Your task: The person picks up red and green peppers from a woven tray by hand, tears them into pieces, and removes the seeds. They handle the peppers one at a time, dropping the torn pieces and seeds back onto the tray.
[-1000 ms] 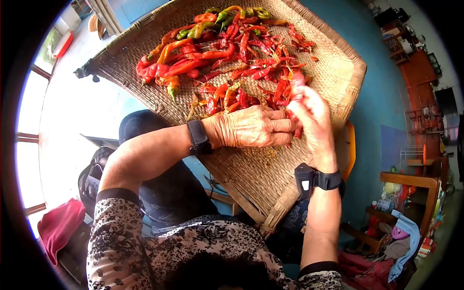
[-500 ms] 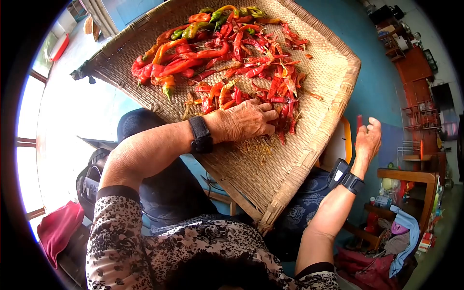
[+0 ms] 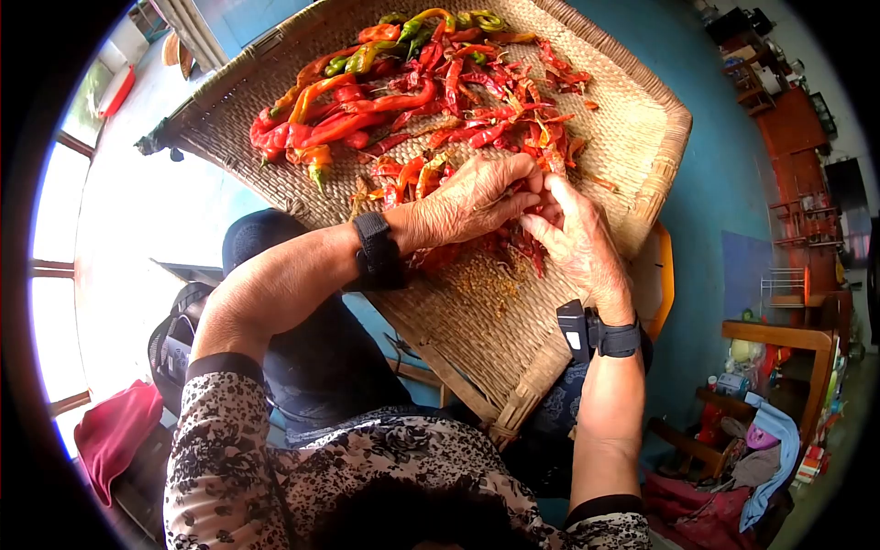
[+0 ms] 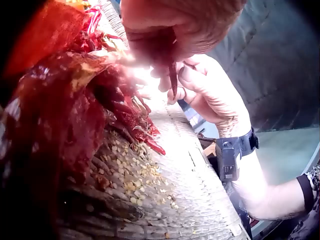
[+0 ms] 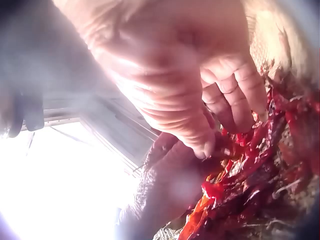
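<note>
A dried red chili pepper hangs from my left hand, pinched between thumb and fingers. Facing it, my right hand has its thumb and curled fingers at the same pepper, and the fingertips of both hands meet in the head view. Most of the pepper is hidden by the hands there. Below and beyond them, wrinkled dried red chilies lie heaped on a woven tray. Loose pale seeds are scattered on the weave under the left hand.
Plumper fresh red peppers and green ones lie on the tray's far left. An orange-rimmed container shows beside the tray's right edge. Clothes lie on a wooden chair at the right.
My right hand swung out past the tray's right edge with a red piece, then came back to meet the left. The left hand reached into the dried chilies and rose with one.
</note>
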### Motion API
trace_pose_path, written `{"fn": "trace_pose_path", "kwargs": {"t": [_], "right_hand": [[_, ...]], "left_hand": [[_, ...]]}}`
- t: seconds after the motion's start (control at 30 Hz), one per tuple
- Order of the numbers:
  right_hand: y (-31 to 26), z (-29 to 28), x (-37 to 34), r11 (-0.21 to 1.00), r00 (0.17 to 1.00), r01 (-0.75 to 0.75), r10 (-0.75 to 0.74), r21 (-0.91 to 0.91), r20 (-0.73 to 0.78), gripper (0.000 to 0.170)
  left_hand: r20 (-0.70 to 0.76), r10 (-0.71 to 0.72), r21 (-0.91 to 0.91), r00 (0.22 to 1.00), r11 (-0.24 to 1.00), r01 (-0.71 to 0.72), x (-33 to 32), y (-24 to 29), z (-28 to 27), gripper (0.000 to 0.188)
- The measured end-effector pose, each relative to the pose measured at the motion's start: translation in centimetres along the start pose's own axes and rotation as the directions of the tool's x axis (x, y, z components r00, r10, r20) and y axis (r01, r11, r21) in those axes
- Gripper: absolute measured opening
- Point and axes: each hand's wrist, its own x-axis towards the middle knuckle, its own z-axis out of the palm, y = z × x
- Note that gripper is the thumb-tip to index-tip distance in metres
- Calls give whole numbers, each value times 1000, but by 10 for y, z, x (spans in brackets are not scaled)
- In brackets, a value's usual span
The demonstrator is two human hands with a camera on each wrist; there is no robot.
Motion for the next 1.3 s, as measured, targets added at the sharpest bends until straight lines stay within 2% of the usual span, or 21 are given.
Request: {"fn": "trace_pose_path", "kwargs": {"t": [0.07,0.13,0.17,0.23,0.27,0.37,0.43,0.5,0.57,0.6,0.67,0.7,0.73,0.77,0.83,0.9,0.93,0.97,1.17,1.23,1.3], "right_hand": [[-1,7,4,995,1000,22,-21,94,-16,34],[7,16,7,962,962,232,-205,146,-181,34],[4,14,5,962,962,230,-203,148,-182,34],[-4,6,1,987,971,156,-159,-34,-178,36],[1,4,0,982,959,145,-170,-122,-227,35],[14,-19,-8,968,886,67,-170,-244,-431,27],[29,-44,-16,955,792,-47,-142,-292,-594,22],[60,-68,-29,943,697,-130,-134,-308,-705,20],[75,-86,-46,888,646,-275,-113,-368,-755,19],[73,-93,-55,749,634,-561,114,-353,-765,20],[84,-91,-60,695,645,-564,35,-445,-763,21],[87,-90,-63,633,657,-565,-44,-530,-753,22],[89,-88,-62,668,689,-511,-59,-541,-722,25],[98,-86,-58,777,724,-345,-137,-527,-676,23],[76,-71,-46,930,823,-189,-24,-315,-567,22],[53,-53,-36,951,913,-126,-1,-284,-407,21],[49,-45,-31,919,927,54,-191,-389,-322,19],[35,-35,-28,975,965,5,-63,-222,-253,20],[21,0,-6,965,984,161,-140,-208,111,24],[21,2,-5,962,977,157,-119,-223,177,22],[18,3,-3,964,979,179,-155,-196,134,19]], "left_hand": [[-15,0,-9,1000,1000,0,-1,2,-1,9],[-13,7,18,1000,1000,-7,-2,5,-5,11],[-12,6,17,1000,1000,-5,-2,6,-4,11],[-19,123,-55,992,991,-124,-4,8,-4,15],[-19,45,16,999,999,-45,-6,9,-5,20],[-3,27,189,1000,982,-26,-7,4,-3,22],[31,93,234,995,967,-98,-8,-5,-1,22],[200,202,484,959,831,-276,-10,-17,5,21],[282,211,547,936,766,-337,-14,-15,6,21],[323,183,581,929,737,-347,-16,-15,7,20],[352,158,647,923,671,-362,-16,-17,10,17],[354,162,644,921,671,-366,-16,-20,10,17],[341,175,681,924,632,-371,-16,-24,10,16],[327,185,718,927,589,-371,-16,-25,10,14],[324,167,706,931,612,-355,-15,-23,9,12],[312,187,691,931,628,-358,-14,-23,9,11],[314,184,690,931,630,-357,-14,-23,8,11],[346,194,664,918,641,-385,-13,-23,7,11],[363,175,680,915,622,-389,-15,-22,8,13],[337,178,679,924,634,-370,-16,-22,7,17],[285,250,686,925,621,-379,-14,-19,5,19]]}}
